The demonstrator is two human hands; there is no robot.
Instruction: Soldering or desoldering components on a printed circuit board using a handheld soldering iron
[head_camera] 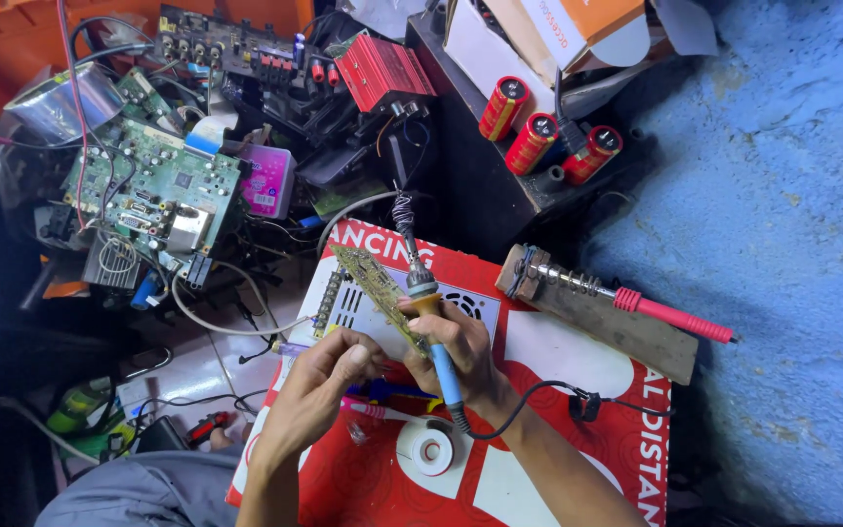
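Observation:
My right hand (462, 353) grips a soldering iron (428, 303) with a blue and orange handle, its tip pointing up and away near a small tilted yellow-green circuit board (371, 280). My left hand (322, 383) pinches the near edge of that board, fingers closed on it. The board stands on edge above a perforated metal case (363, 312) lying on a red printed sheet (539, 429). A roll of solder wire (431, 451) lies just below my hands.
A wooden iron stand with a spring and a red-handled tool (626, 301) sits right of my hands. A large green circuit board (153, 185), red capacitors (539, 137), a red heatsink (382, 73) and tangled cables crowd the back and left. A blue wall (782, 244) rises on the right.

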